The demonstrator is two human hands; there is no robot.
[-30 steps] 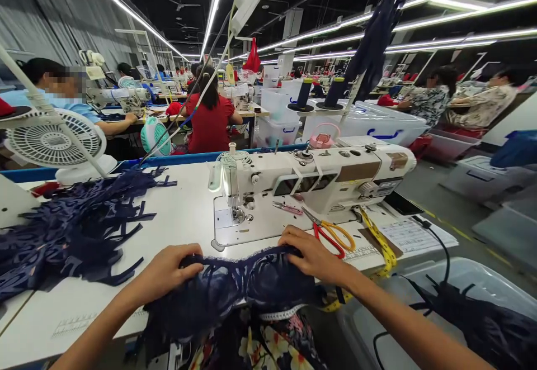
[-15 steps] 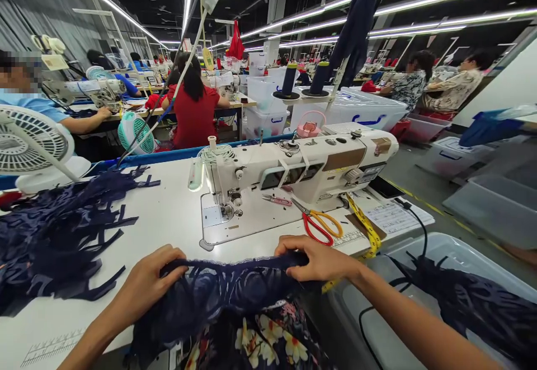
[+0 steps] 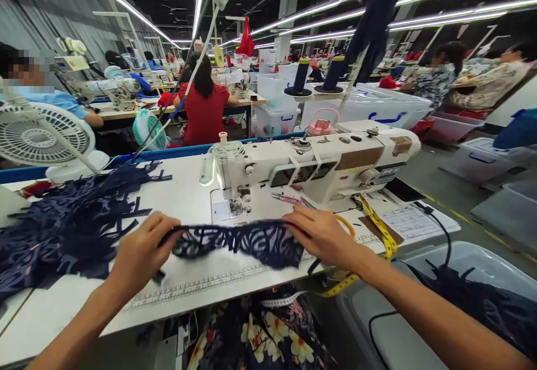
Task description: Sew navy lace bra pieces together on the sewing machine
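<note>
A navy lace piece (image 3: 239, 241) is stretched flat above the white table (image 3: 180, 202), just in front of the sewing machine bed. My left hand (image 3: 140, 255) pinches its left end and my right hand (image 3: 321, 236) grips its right end, fingers closed on the fabric. The white sewing machine (image 3: 319, 160) stands right behind, its needle (image 3: 237, 205) a little beyond the lace. A ruler strip (image 3: 218, 283) printed on the table edge shows under the lace.
A heap of navy lace pieces (image 3: 67, 224) lies at the left. A white fan (image 3: 46, 138) stands at the back left. Yellow tape measure (image 3: 380, 230), paper sheet (image 3: 413, 219) and a plastic bin with more navy lace (image 3: 474, 297) are to the right. Other people sew at tables behind.
Both hands lifted the lace from my lap edge up onto the table and pulled it taut toward the machine. My right hand now covers the scissors.
</note>
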